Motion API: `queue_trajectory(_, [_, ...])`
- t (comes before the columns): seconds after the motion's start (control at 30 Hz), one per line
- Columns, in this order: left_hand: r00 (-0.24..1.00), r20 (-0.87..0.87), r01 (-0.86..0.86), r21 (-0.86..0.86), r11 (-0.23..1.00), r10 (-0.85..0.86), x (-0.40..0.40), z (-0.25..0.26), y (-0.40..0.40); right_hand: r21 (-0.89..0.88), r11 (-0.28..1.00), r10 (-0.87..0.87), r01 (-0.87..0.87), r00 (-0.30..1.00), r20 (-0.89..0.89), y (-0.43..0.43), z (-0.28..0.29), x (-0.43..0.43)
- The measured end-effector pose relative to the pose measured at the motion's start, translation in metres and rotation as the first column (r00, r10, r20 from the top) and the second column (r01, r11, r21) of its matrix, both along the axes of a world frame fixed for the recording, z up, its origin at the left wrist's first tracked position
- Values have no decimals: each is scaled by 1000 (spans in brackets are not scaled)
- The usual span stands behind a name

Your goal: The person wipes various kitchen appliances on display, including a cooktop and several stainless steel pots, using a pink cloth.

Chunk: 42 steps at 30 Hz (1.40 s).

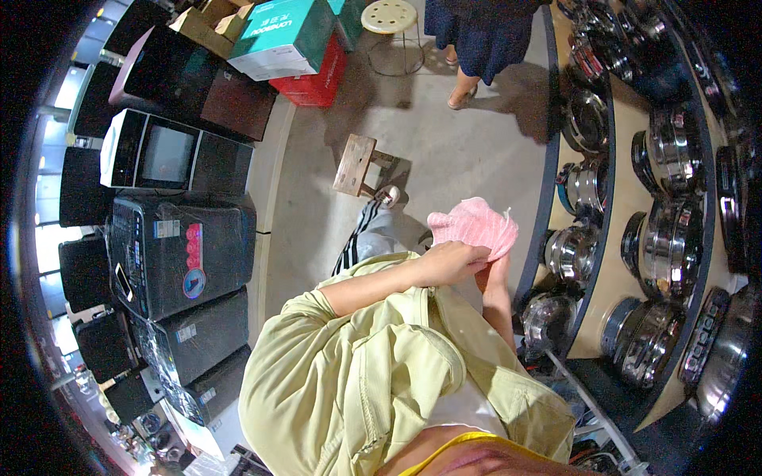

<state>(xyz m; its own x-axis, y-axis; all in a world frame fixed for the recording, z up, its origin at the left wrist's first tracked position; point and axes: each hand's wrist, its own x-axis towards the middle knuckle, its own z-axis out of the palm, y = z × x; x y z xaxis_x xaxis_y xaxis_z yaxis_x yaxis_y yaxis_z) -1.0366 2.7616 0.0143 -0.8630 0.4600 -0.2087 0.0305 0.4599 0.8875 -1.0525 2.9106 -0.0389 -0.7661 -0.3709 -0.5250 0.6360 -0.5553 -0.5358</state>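
A pink knitted fabric piece, which looks like a glove with faint pale stripes, is bunched in front of my body. The fingers of my left hand pinch its lower edge. My left forearm reaches across from the left, its pale yellow-green sleeve pushed up. The fabric covers most of my right hand; only the wrist and lower palm show beneath the edge. Whether the right fingers are inside it or behind it is hidden.
Shelves of steel pots line the right side. Microwave ovens and other appliances stand stacked at left. Ahead are a small wooden stool, a round stool, cartons and another person's legs. A metal rail lies lower right.
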Motion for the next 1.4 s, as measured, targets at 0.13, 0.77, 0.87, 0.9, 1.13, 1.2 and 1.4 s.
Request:
queue_trajectory(0.13, [999,0,49,-39,998,-49,-14,4,-3,14,999,32,-32,999,-23,-10,0,-22])
queue_trajectory(0.77, [987,-95,-128,55,990,133,-126,26,-249,126,992,45,-19,977,-207,-273,19,-156])
queue_trajectory(0.87, [968,-102,-222,64,973,228,-136,27,-296,196,976,131,-95,975,-179,-318,17,-171])
queue_trajectory(0.9, [967,-95,-229,75,971,235,-138,32,-309,201,974,143,-107,974,-173,-333,19,-174])
queue_trajectory(1.13, [952,-31,-304,34,952,305,-144,22,-339,140,942,326,-305,930,-169,-376,31,-195])
queue_trajectory(1.2, [945,-12,-326,74,942,328,-150,23,-340,117,947,316,-299,932,-176,-374,30,-201])
queue_trajectory(1.4, [985,-26,-169,8,986,169,-180,30,-342,144,980,164,-137,966,-201,-373,35,-214])
